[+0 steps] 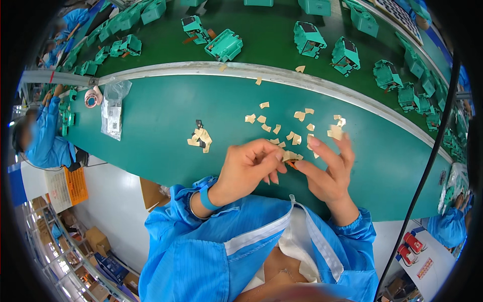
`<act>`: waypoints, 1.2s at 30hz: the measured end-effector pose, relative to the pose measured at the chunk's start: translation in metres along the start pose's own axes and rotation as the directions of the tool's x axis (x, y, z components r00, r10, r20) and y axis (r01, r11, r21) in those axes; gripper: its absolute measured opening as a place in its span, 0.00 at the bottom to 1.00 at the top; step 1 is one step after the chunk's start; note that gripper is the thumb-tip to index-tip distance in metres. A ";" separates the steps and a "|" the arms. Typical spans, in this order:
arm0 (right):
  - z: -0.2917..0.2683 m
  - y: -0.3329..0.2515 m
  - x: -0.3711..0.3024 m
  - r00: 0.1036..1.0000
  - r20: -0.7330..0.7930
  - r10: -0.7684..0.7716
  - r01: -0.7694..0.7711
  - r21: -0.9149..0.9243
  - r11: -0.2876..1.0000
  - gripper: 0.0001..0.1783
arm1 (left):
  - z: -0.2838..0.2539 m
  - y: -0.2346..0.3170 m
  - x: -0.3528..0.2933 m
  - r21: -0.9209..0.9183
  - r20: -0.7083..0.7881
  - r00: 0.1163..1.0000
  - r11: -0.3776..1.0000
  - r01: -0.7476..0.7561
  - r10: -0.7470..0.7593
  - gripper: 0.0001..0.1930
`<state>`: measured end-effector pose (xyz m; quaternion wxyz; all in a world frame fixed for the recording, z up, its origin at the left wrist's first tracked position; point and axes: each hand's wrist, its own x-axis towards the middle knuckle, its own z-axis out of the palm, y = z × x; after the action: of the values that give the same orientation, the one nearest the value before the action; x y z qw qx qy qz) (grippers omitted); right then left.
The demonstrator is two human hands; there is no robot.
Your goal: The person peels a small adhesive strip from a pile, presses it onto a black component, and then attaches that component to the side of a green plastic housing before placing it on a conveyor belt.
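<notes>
Near the table's front edge my two hands meet over a small orange part (291,163) with a cream tape piece (290,155) on its top. The thumb and fingers of my left hand (250,163) are pinched at its left end. My right hand (330,173) comes in from the other side, one digit touching the part's right end while the other fingers spread apart. Next to those raised fingertips is another cream piece (334,132); whether it sticks to them I cannot tell. Several loose cream pieces (300,116) lie scattered beyond my hands.
A cluster of cream pieces with a black bit (200,139) lies left on the green table (156,121). Farther left are a clear bag (114,110) and a tape roll (91,98). Beyond a metal rail (201,68), green housings (225,46) stand on a belt. Co-workers sit at both sides.
</notes>
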<state>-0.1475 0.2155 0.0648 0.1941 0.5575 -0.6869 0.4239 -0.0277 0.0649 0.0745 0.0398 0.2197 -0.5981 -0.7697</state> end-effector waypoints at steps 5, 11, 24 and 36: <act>-0.016 0.010 -0.010 0.747 0.357 0.561 -0.655 0.247 0.715 0.08 | -0.008 -0.024 0.015 0.432 -0.128 0.969 0.891 -0.139 0.213 0.03; -0.018 0.066 0.027 0.883 -0.079 0.463 -0.450 0.137 0.883 0.34 | -0.015 -0.027 0.022 0.842 0.044 0.886 0.460 -0.282 0.462 0.11; -0.018 0.107 0.070 0.759 0.320 0.566 -0.637 0.543 0.547 0.38 | -0.021 -0.004 0.011 0.352 -0.070 0.893 0.848 -0.396 0.445 0.35; -0.031 0.011 0.051 0.788 -0.025 0.615 -0.466 0.629 0.622 0.12 | -0.005 0.001 0.008 -0.506 0.054 0.997 0.862 -0.027 0.063 0.32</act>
<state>-0.1792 0.2102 0.1160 -0.0464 0.2993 -0.6267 0.7180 -0.0329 0.0576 0.0719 0.0934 0.1612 -0.3817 -0.9053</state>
